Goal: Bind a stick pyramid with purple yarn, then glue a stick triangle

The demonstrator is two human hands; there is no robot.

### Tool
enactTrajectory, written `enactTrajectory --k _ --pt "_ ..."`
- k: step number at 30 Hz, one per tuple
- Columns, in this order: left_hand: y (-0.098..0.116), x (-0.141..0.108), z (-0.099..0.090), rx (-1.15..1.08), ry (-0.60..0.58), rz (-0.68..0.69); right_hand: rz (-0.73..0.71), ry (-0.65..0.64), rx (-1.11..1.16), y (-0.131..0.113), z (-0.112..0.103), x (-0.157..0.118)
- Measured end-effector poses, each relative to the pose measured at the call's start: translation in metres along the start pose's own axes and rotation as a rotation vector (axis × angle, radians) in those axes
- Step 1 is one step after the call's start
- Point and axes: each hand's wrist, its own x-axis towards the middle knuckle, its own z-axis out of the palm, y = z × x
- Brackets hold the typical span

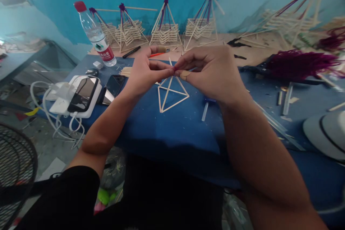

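Observation:
A small pyramid frame of thin wooden sticks (167, 95) stands on the blue table (172, 129). At its top, my left hand (151, 70) and my right hand (206, 70) meet fingertip to fingertip, both pinching a bit of purple string (174, 68) where the sticks join. One stick end pokes up above my fingers. Tan wraps cover a finger of my left hand and the thumb of my right hand. How the string runs between the fingertips is hidden.
Stick models with purple tops (165, 32) line the wall. A red-capped bottle (104, 50), phones (83, 93) and a power strip with cables lie left. Purple string (302, 64), glue sticks (288, 99) and a white object (326, 134) are right. A fan (16, 161) stands lower left.

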Motion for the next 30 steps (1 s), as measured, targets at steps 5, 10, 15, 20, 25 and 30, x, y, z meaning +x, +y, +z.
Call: enactTrajectory --k 5,10,15,20,25,30 --pt "-0.003 -0.002 0.004 -0.012 -0.014 0.047 0.009 0.02 0.037 0.002 0.0 0.001" --pt "0.0 -0.003 0.007 -0.02 -0.025 0.069 0.052 0.012 0.062 0.005 0.001 0.003" --pt "0.006 -0.006 0.007 -0.035 -0.063 0.051 0.099 -0.01 0.047 0.008 0.001 0.004" --pt "0.01 -0.008 0.007 -0.044 -0.073 0.047 0.075 -0.021 0.032 0.008 0.004 0.003" --pt "0.012 -0.007 0.008 -0.028 -0.071 0.03 0.05 0.026 0.025 0.005 0.009 0.001" --pt "0.009 -0.007 0.008 -0.003 -0.065 0.049 0.022 0.008 0.005 0.002 0.009 0.0"
